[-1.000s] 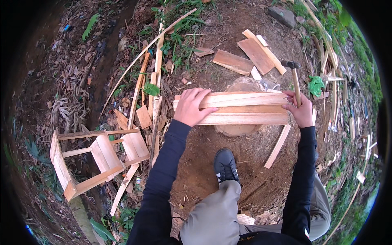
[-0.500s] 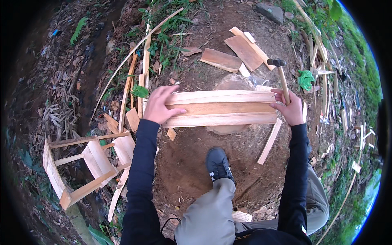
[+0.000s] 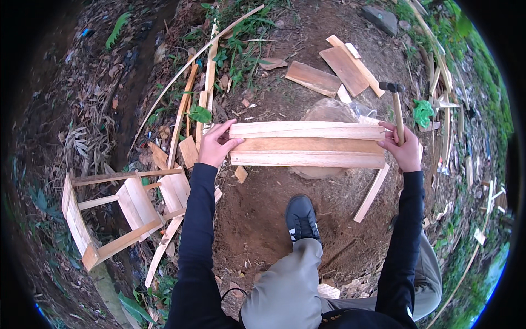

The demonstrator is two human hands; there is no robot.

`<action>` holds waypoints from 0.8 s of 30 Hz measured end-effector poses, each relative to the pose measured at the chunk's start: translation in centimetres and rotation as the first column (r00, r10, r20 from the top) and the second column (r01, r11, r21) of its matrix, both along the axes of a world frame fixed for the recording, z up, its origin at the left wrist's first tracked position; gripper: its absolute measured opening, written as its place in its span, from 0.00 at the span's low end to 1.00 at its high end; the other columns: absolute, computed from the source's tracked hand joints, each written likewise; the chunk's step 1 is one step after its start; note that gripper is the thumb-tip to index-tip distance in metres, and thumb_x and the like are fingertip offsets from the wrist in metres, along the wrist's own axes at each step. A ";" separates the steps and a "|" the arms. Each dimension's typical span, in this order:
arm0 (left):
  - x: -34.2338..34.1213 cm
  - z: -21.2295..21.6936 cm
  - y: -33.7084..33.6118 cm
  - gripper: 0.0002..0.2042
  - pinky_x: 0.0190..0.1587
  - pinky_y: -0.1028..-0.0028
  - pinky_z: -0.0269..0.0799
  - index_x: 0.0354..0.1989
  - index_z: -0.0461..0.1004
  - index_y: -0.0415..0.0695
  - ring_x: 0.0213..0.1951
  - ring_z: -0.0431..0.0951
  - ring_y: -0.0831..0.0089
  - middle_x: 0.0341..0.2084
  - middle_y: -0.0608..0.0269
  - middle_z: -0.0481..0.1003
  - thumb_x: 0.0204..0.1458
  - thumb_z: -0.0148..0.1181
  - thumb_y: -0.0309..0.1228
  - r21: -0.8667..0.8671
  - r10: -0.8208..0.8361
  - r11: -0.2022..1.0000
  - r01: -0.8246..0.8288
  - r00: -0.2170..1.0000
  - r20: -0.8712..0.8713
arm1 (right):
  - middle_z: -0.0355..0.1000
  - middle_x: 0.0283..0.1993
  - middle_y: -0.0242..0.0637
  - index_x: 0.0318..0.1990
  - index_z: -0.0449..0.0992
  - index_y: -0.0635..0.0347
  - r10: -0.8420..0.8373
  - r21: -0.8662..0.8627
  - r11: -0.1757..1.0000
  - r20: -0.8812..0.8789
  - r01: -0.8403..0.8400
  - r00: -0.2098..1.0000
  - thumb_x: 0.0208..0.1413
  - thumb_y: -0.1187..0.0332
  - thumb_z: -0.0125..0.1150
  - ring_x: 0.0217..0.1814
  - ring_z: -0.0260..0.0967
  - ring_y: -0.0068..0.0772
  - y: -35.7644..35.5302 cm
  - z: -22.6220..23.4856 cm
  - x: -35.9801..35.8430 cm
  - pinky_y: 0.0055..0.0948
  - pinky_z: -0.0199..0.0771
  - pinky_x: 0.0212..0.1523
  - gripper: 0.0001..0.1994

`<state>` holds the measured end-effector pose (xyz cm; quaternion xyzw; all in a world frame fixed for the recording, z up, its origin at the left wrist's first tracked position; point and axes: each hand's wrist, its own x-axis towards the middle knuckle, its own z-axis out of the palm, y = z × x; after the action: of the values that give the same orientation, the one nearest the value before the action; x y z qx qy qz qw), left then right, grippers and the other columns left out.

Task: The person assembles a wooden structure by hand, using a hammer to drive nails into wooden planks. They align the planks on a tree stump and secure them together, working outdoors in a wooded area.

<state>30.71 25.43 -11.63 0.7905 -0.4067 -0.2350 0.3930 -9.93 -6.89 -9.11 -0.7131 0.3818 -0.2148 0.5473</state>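
Note:
A long wooden piece (image 3: 307, 145), with two pale side strips and a darker board between them, lies level across a round stump (image 3: 327, 112), hiding its middle. My left hand (image 3: 215, 146) grips the left end, thumb on the near side and fingers at the far corner. At the other end, my right hand (image 3: 404, 151) has its thumb and a finger on the wood. A hammer (image 3: 399, 112) is held in that same hand, its dark head pointing away from me. A thin nail appears to stick up near the right end of the far strip.
On the left stands a slatted wooden frame (image 3: 126, 236). Brown boards (image 3: 344, 71) lie beyond the stump, near a green plastic bag (image 3: 423, 113). A pale strip (image 3: 371, 194) leans by the stump. My shoe (image 3: 301, 219) is on the dirt just this side.
My left hand has slid outward to the wooden piece's left end, with less of the thumb over it. The whole view has shifted slightly; the hammer stays in my right hand.

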 end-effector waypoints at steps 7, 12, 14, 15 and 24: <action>-0.6 -2.7 -0.1 0.21 0.49 0.78 0.73 0.60 0.73 0.36 0.45 0.77 0.80 0.44 0.64 0.78 0.61 0.66 0.32 -0.062 0.162 0.978 -0.198 0.915 -0.370 | 0.80 0.42 0.36 0.49 0.78 0.69 -0.042 0.022 0.999 0.098 0.041 0.994 0.53 0.79 0.71 0.39 0.77 0.20 -1.1 -1.7 -1.3 0.22 0.81 0.44 0.16; -0.4 -3.4 -0.9 0.21 0.51 0.78 0.72 0.55 0.75 0.30 0.45 0.78 0.80 0.45 0.61 0.80 0.61 0.67 0.35 -0.092 0.193 0.962 -0.256 0.880 -0.433 | 0.80 0.45 0.50 0.32 0.63 0.60 -0.177 0.166 0.976 0.207 0.144 0.962 0.53 0.81 0.70 0.41 0.81 0.28 -0.8 -1.6 -1.4 0.26 0.84 0.44 0.16; 0.1 -3.5 -0.4 0.21 0.50 0.79 0.72 0.55 0.75 0.30 0.45 0.78 0.80 0.45 0.61 0.80 0.61 0.67 0.34 -0.063 0.273 0.947 -0.314 0.895 -0.352 | 0.80 0.44 0.52 0.31 0.60 0.57 -0.222 0.221 0.961 0.242 0.169 0.944 0.52 0.82 0.70 0.42 0.81 0.30 -0.1 -1.4 -0.7 0.27 0.84 0.44 0.19; 0.9 -3.3 0.1 0.23 0.49 0.79 0.72 0.58 0.73 0.29 0.45 0.77 0.81 0.45 0.60 0.80 0.61 0.67 0.34 -0.102 0.231 0.951 -0.293 0.887 -0.399 | 0.80 0.44 0.53 0.30 0.59 0.56 -0.245 0.249 0.951 0.258 0.181 0.934 0.51 0.83 0.70 0.43 0.81 0.31 0.4 -1.2 0.0 0.27 0.84 0.44 0.20; 0.5 -2.7 0.6 0.25 0.52 0.79 0.71 0.61 0.71 0.28 0.47 0.78 0.79 0.49 0.55 0.80 0.62 0.65 0.35 -0.122 0.373 0.911 -0.394 0.913 -0.166 | 0.82 0.30 0.39 0.26 0.62 0.55 -0.395 0.163 0.912 0.100 0.376 0.913 0.43 0.77 0.77 0.33 0.79 0.21 2.5 -1.9 2.7 0.25 0.79 0.31 0.21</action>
<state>31.20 26.03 -14.31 0.8043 -0.2316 -0.1756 0.5183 -7.20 -4.44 -11.05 -0.5677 0.4928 -0.3374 0.5666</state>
